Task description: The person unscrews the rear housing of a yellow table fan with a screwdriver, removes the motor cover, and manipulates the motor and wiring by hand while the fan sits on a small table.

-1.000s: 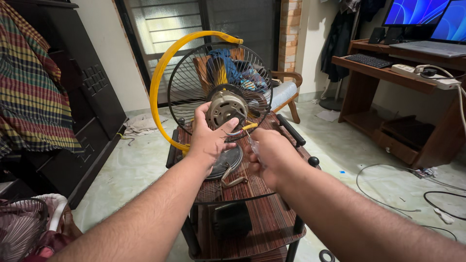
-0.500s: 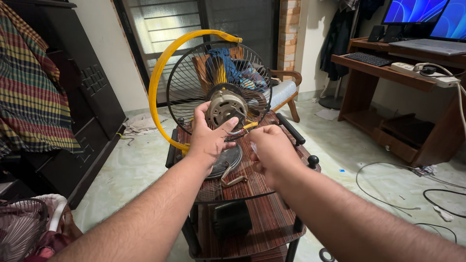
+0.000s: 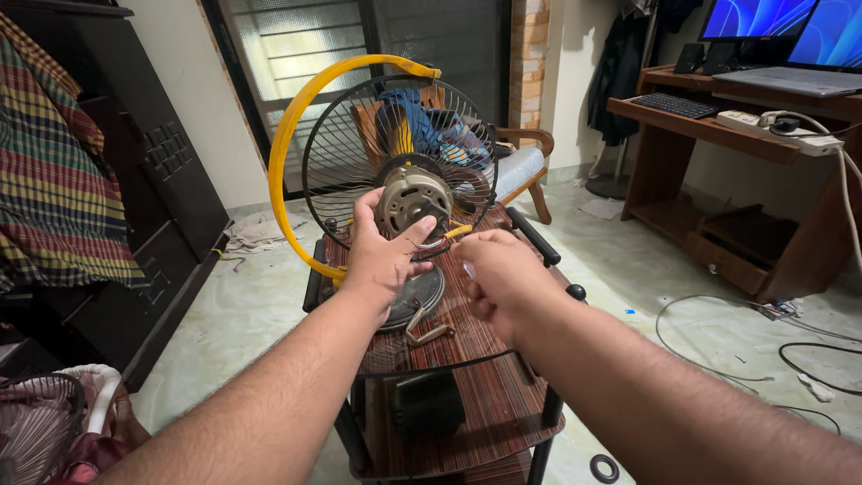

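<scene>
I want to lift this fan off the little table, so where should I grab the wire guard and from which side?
Probably grip the yellow rim of the wire guard at its top, from above. It stands upright and the rim is thick and bare there. The left hand already steadies the motor at the centre.

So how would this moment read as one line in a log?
left hand: grips fan motor | right hand: closed, beside motor, contents hidden | fan guard: upright on table
</scene>
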